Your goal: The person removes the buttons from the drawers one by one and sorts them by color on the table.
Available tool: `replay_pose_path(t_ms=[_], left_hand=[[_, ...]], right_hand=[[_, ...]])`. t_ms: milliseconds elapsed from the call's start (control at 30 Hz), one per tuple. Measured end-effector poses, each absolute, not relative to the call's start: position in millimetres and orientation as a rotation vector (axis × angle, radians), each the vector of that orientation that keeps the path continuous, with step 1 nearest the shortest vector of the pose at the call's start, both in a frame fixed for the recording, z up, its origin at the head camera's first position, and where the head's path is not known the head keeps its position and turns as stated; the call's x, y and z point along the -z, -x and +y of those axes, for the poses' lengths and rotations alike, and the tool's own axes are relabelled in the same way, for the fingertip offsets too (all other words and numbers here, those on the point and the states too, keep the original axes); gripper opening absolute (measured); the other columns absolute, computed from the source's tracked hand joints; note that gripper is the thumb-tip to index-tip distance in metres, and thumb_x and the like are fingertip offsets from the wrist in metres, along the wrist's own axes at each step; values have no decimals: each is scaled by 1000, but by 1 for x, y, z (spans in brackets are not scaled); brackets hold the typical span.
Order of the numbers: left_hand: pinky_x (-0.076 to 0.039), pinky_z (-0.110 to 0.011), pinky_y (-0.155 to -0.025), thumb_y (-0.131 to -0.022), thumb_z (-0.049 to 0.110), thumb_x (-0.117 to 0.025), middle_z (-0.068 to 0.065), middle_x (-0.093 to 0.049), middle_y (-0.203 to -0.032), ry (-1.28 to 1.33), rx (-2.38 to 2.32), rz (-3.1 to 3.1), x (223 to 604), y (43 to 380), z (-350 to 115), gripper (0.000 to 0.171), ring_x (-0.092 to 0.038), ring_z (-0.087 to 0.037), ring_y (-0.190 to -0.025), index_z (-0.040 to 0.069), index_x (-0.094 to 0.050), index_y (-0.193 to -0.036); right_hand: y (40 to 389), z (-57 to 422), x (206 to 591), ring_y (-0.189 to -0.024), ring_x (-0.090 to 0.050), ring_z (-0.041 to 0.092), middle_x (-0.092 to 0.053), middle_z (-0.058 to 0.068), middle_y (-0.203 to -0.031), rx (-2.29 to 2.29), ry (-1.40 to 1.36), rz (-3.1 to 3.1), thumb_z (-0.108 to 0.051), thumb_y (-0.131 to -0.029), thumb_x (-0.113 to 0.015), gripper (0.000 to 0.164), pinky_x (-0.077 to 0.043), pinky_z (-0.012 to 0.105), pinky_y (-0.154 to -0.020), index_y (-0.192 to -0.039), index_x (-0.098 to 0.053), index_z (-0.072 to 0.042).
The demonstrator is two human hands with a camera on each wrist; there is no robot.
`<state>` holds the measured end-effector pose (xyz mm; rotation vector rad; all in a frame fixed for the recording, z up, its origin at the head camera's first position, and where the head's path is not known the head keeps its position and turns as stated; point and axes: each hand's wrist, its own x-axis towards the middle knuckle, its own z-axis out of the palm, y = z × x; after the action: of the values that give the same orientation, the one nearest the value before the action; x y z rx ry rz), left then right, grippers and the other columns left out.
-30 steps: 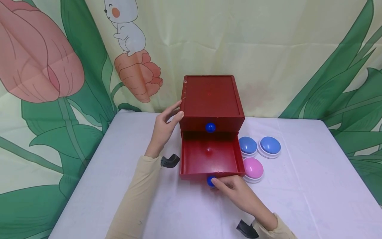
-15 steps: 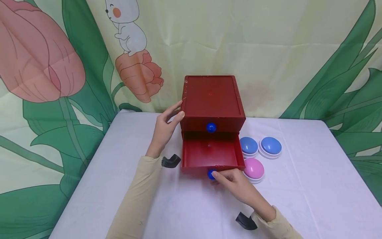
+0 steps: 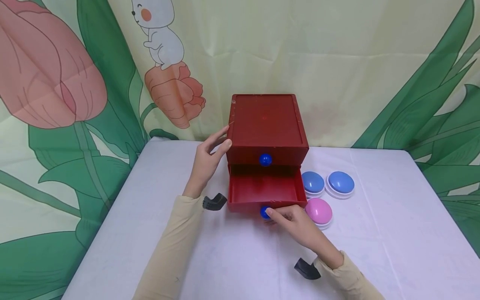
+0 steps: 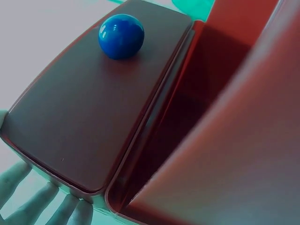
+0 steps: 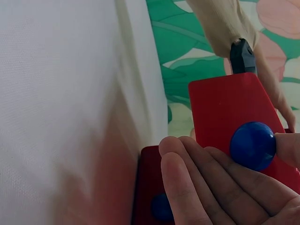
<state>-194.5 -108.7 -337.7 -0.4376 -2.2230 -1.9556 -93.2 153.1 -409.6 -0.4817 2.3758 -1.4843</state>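
A red chest of drawers (image 3: 264, 121) with blue round knobs stands on the table, one drawer (image 3: 264, 189) pulled partly out below the top one, bare inside. My right hand (image 3: 296, 225) pinches that drawer's blue knob (image 5: 253, 146) between thumb and fingers. Against the chest's left side my left hand (image 3: 206, 162) rests, thumb near the front corner, fingers stretched along the side. In the left wrist view, the top drawer's knob (image 4: 121, 36) sticks out from its closed front. Another red front with a blue knob (image 5: 161, 207) shows partly behind the fingers in the right wrist view.
Two blue domes (image 3: 341, 182) on white bases sit right of the chest. A pink dome (image 3: 318, 211) stands in front of them, close to the drawer's right corner and my right hand. A white cloth covers the table (image 3: 390, 233); a printed curtain (image 3: 330, 62) hangs behind.
The pulled-out drawer has slid partway back into the chest, my right hand moving forward with its knob. My left hand has stayed against the chest's side.
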Motion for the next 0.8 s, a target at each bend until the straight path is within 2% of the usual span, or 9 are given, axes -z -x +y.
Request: replay_pose_path(t_ms=[300, 433, 633, 800], left_hand=[[-48, -48, -102, -98, 30, -61, 5, -57, -142, 444, 1932, -2204, 363, 213, -116, 45, -55, -16, -126, 29, -56, -142], [-49, -49, -101, -97, 33, -62, 6, -58, -140, 451, 1919, -2206, 363, 213, -117, 45, -55, -15, -126, 32, -56, -141], [-49, -48, -101, -98, 30, -61, 6, -56, -143, 460, 1918, -2219, 363, 213, -117, 46, -54, -16, -127, 30, -55, -143], [-50, -47, -101, -99, 22, -60, 0, -53, -147, 470, 1910, -2244, 358, 211, -114, 48, -54, -20, -129, 22, -52, -146]], right_hand=[[96, 151, 410, -89, -74, 27, -76, 8, -103, 1513, 493, 2341, -31, -100, -59, 33, -58, 41, -85, -113, -75, -6], [97, 150, 408, -90, -74, 28, -76, 10, -104, 1530, 497, 2321, -30, -100, -59, 33, -58, 41, -85, -113, -75, -4], [101, 146, 407, -89, -74, 26, -76, 9, -102, 1516, 497, 2362, -30, -99, -60, 33, -58, 42, -84, -112, -75, -4], [108, 144, 409, -89, -74, 26, -76, 11, -102, 1525, 471, 2368, -32, -100, -60, 36, -59, 42, -84, -113, -74, -2]])
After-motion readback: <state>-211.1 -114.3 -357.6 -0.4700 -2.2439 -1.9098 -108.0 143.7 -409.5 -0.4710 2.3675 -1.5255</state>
